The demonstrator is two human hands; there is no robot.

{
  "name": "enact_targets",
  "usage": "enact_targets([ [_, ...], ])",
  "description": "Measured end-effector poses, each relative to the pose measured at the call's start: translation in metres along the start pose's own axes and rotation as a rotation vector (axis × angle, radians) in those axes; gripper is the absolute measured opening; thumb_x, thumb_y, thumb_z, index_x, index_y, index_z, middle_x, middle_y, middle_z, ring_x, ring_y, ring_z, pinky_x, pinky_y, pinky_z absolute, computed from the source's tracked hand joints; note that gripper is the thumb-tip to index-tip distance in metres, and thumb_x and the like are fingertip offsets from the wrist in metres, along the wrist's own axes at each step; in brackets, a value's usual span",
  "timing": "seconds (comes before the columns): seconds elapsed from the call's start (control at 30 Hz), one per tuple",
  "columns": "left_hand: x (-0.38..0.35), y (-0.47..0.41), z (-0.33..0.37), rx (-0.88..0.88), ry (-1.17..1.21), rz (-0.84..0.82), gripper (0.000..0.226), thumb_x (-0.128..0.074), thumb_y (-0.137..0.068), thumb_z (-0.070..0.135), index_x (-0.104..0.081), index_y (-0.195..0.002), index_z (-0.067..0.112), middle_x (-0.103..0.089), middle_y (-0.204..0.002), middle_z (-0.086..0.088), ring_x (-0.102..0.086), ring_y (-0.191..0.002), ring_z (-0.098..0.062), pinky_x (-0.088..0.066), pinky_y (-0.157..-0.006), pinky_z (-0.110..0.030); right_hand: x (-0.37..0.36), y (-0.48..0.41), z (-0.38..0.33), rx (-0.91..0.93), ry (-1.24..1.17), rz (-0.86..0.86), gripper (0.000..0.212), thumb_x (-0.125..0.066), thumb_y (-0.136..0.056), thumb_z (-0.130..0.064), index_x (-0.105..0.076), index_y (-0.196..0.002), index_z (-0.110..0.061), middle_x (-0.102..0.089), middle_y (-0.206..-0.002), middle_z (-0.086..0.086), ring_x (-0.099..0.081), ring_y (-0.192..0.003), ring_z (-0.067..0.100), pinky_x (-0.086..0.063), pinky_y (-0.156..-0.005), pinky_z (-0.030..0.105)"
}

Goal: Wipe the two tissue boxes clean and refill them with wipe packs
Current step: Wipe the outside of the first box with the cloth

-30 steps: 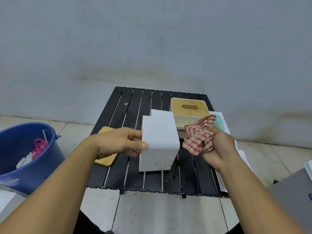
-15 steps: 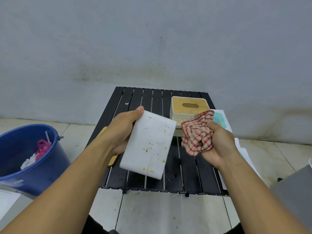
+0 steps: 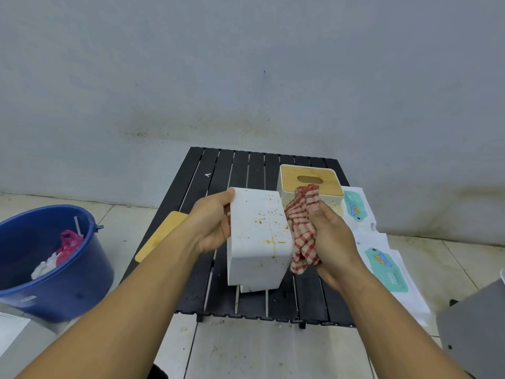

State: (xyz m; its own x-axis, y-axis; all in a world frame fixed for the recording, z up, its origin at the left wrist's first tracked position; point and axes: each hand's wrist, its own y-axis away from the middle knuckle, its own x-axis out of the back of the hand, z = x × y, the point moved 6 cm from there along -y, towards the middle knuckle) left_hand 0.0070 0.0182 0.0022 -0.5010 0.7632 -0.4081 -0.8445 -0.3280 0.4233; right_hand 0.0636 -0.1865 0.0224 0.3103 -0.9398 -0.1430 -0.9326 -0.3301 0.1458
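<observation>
Reaches in from the lower corners with both bare forearms, wrists converging above the desk. Grips a stained white tissue box by its left side in the left hand, one fingertip showing at the far upper corner, the rest hidden behind. Bunches a red checked cloth in the right hand, fingers curled round it, pressing it to the box's right side.

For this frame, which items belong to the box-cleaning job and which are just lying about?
Job: stained white box in left hand; checked cloth in right hand; lidded box; loose bamboo lid; wipe packs.
Lying about: blue bucket of rubbish; grey object at right edge.
</observation>
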Motion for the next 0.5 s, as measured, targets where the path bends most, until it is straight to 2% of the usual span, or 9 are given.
enact_targets([
  [0.07,0.002,-0.002,-0.002,0.018,0.075,-0.011,0.038,-0.045,-0.111,0.022,-0.063,-0.128,-0.006,-0.07,-0.131,-0.021,-0.068,-0.121,-0.037,-0.059,-0.092,-0.05,-0.002,0.001,0.0,0.013,0.027,-0.006,0.029,-0.04,-0.11,-0.024,-0.065,-0.126,-0.024,-0.076,-0.112,-0.008,-0.071,-0.107,0.011,-0.054,-0.101,0.041],
  [0.17,0.002,-0.001,-0.005,0.029,0.13,-0.05,0.038,-0.041,-0.108,0.015,-0.063,-0.132,-0.005,-0.062,-0.141,-0.022,-0.06,-0.131,-0.039,-0.053,-0.104,-0.055,-0.004,0.003,0.0,0.025,0.045,-0.015,0.029,-0.041,-0.109,-0.026,-0.065,-0.125,-0.025,-0.075,-0.114,-0.008,-0.07,-0.109,0.012,-0.052,-0.104,0.044],
  [0.27,0.003,0.001,-0.005,-0.001,0.1,-0.038,0.04,-0.034,-0.107,0.006,-0.065,-0.13,-0.001,-0.066,-0.134,-0.025,-0.061,-0.129,-0.04,-0.048,-0.109,-0.058,-0.006,0.004,0.0,0.047,0.115,-0.026,0.029,-0.04,-0.11,-0.027,-0.067,-0.118,-0.03,-0.076,-0.111,-0.012,-0.07,-0.109,0.009,-0.052,-0.104,0.044],
  [0.37,0.002,0.001,-0.005,-0.017,0.053,-0.038,0.041,-0.031,-0.108,0.005,-0.063,-0.133,0.001,-0.072,-0.126,-0.021,-0.065,-0.125,-0.038,-0.055,-0.101,-0.052,-0.016,0.008,-0.001,0.1,0.286,-0.106,0.029,-0.038,-0.109,-0.035,-0.066,-0.113,-0.041,-0.072,-0.109,-0.028,-0.065,-0.107,-0.005,-0.05,-0.105,0.036],
  [0.43,0.0,0.0,-0.005,-0.018,0.024,-0.046,0.041,-0.03,-0.108,0.004,-0.063,-0.132,0.0,-0.072,-0.125,-0.021,-0.066,-0.124,-0.037,-0.057,-0.098,-0.05,-0.025,0.01,-0.003,0.143,0.455,-0.192,0.032,-0.036,-0.108,-0.044,-0.057,-0.132,-0.047,-0.059,-0.125,-0.037,-0.054,-0.119,-0.011,-0.044,-0.106,0.027],
  [0.5,-0.001,-0.002,-0.003,-0.017,0.009,-0.06,0.042,-0.029,-0.108,0.003,-0.063,-0.132,-0.001,-0.071,-0.126,-0.022,-0.064,-0.126,-0.039,-0.054,-0.103,-0.053,-0.033,0.004,-0.002,0.173,0.648,-0.255,0.046,-0.031,-0.11,-0.041,-0.031,-0.155,-0.038,-0.034,-0.149,-0.029,-0.03,-0.141,-0.005,-0.026,-0.113,0.02],
])
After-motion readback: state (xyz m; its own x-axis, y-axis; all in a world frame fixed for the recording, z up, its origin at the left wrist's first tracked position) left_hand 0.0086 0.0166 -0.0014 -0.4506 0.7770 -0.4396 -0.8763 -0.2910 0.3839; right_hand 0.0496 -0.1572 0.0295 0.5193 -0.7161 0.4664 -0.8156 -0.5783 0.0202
